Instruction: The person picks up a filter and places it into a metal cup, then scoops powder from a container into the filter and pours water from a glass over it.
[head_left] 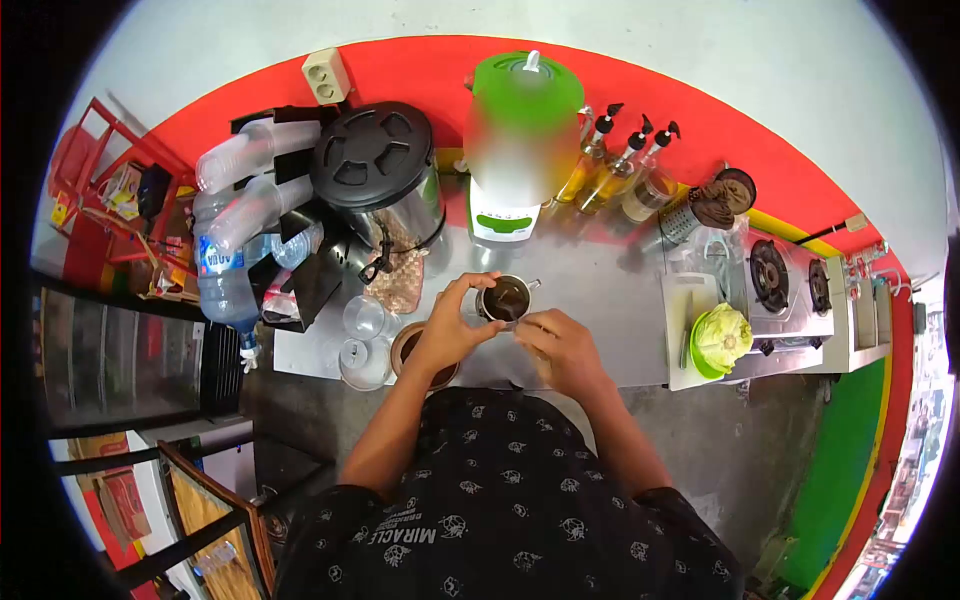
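Note:
A small metal cup (508,297) with dark liquid inside stands on the grey counter (600,300) in front of me. My left hand (452,322) curls around its left side, thumb and fingers on the rim. My right hand (560,345) is just right of the cup and pinches a thin spoon (512,325) whose tip reaches toward the rim. A brown round container (408,345) lies partly hidden under my left wrist.
A steel urn with a black lid (378,170), a green-topped jug (520,140), pump bottles (615,165), stacked plastic cups (250,160) and a water bottle (222,275) line the back. Two clear glasses (366,340) stand at left. A cabbage on a board (720,338) and a stove (785,280) are at right.

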